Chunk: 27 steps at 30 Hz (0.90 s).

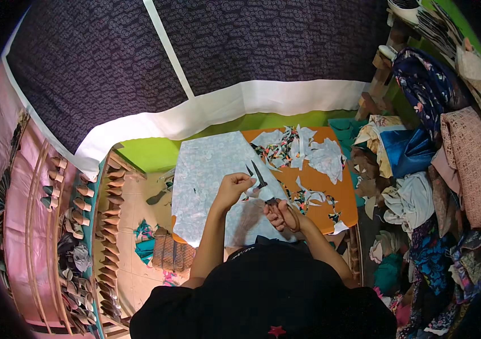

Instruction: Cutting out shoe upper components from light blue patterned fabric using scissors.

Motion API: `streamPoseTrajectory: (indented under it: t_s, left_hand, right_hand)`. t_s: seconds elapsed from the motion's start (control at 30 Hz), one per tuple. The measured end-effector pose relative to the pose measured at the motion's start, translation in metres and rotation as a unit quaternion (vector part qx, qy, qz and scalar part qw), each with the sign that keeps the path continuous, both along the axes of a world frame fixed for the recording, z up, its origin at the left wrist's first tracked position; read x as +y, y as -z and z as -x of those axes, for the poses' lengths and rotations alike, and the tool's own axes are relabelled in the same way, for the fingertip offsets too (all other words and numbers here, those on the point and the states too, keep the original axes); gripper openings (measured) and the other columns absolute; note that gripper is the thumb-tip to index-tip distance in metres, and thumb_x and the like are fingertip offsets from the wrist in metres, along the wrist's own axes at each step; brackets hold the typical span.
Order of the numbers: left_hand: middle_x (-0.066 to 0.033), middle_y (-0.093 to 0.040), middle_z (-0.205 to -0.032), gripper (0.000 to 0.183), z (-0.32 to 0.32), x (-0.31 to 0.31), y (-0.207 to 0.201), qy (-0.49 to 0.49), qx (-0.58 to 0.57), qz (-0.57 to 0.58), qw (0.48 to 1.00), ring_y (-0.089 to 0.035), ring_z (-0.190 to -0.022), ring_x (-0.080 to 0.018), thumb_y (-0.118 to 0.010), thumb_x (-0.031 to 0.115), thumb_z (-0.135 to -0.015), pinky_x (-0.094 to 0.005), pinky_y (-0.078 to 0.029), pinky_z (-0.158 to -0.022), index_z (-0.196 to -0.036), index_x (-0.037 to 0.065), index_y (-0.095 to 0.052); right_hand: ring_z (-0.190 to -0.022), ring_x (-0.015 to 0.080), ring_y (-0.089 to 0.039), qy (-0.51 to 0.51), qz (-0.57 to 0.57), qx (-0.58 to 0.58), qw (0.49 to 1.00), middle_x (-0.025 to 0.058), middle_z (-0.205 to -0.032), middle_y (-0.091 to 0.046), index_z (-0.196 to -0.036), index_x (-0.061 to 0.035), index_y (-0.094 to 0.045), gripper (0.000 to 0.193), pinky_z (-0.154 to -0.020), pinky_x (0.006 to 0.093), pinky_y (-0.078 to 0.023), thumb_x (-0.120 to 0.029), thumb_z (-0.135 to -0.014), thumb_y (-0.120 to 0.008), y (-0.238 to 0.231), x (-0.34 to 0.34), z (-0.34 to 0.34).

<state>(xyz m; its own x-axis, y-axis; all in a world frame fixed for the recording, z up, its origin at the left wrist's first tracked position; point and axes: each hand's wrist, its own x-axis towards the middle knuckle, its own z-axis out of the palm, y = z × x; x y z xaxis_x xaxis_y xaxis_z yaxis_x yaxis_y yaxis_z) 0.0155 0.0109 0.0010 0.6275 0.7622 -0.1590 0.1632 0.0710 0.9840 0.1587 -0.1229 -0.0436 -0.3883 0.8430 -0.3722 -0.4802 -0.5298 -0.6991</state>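
Dark-bladed scissors [261, 178] are in my right hand [283, 217], their blades parted and pointing away from me over the table. My fingers wrap round the handles. To the left of the blades, my left hand [234, 190] is closed in a pinch, the fingertips close to a small pale scrap [265, 194] between the hands. Whether the fingers grip that scrap is too small to tell. Beneath both hands a large pale grey-white cloth [212, 155] with a faint pattern covers the left part of the orange table.
White and dark floral fabric scraps [325, 158] lie on the orange tabletop [339, 212]. Cloth piles [410, 198] crowd the right side. Shoe lasts [113, 226] line racks on the left. A brown patterned bag [173, 251] sits on the floor. A dark patterned curtain [274, 45] hangs behind.
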Motion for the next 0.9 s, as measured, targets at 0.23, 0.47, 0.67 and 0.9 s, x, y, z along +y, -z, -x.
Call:
streamPoseTrajectory:
  t_s: [0.23, 0.47, 0.67, 0.9]
  left_hand:
    - [0.001, -0.054, -0.059, 0.017, 0.0, 0.004, -0.007, -0.005, -0.014, -0.007, 1.0, -0.044, -0.053, -0.0039, -0.062, 0.016, -0.072, -0.0187, -0.033, -0.048, -0.068, 0.0, -0.06]
    - [-0.0004, -0.055, -0.06, 0.018, 0.003, 0.01, -0.008, -0.006, -0.011, -0.027, 1.0, -0.045, -0.054, -0.005, -0.062, 0.015, -0.072, -0.0198, -0.034, -0.049, -0.069, -0.002, -0.06]
    - [0.0001, -0.055, -0.06, 0.017, 0.002, 0.009, -0.008, -0.018, 0.002, -0.023, 1.0, -0.044, -0.054, -0.0056, -0.063, 0.015, -0.071, -0.0199, -0.034, -0.05, -0.068, -0.002, -0.061]
    - [0.0012, -0.053, -0.059, 0.016, 0.002, 0.015, 0.001, -0.014, 0.013, -0.036, 0.999, -0.042, -0.054, -0.0057, -0.063, 0.015, -0.07, -0.0209, -0.033, -0.049, -0.067, -0.001, -0.06]
  right_hand:
    - [-0.042, 0.0015, -0.022, 0.009, -0.026, -0.028, 0.999, -0.0083, -0.059, -0.03, -0.082, -0.0142, -0.037, 0.07, -0.036, 0.0159, -0.018, -0.077, -0.052, -0.043, 0.001, 0.003, 0.001]
    - [-0.039, 0.0014, -0.02, 0.025, -0.046, -0.064, 0.997, -0.0079, -0.055, -0.029, -0.079, -0.015, -0.035, 0.062, -0.034, 0.0172, -0.014, -0.074, -0.059, -0.042, -0.012, 0.006, 0.004]
    - [-0.04, 0.0014, -0.023, 0.023, -0.042, -0.073, 0.996, -0.0073, -0.056, -0.03, -0.078, -0.0158, -0.035, 0.059, -0.034, 0.0165, -0.017, -0.072, -0.063, -0.042, -0.012, 0.003, 0.0]
    - [-0.041, 0.0019, -0.026, 0.031, -0.048, -0.154, 0.986, -0.0071, -0.057, -0.032, -0.078, -0.0153, -0.038, 0.05, -0.034, 0.0168, -0.021, -0.065, -0.073, -0.039, -0.007, 0.004, -0.002]
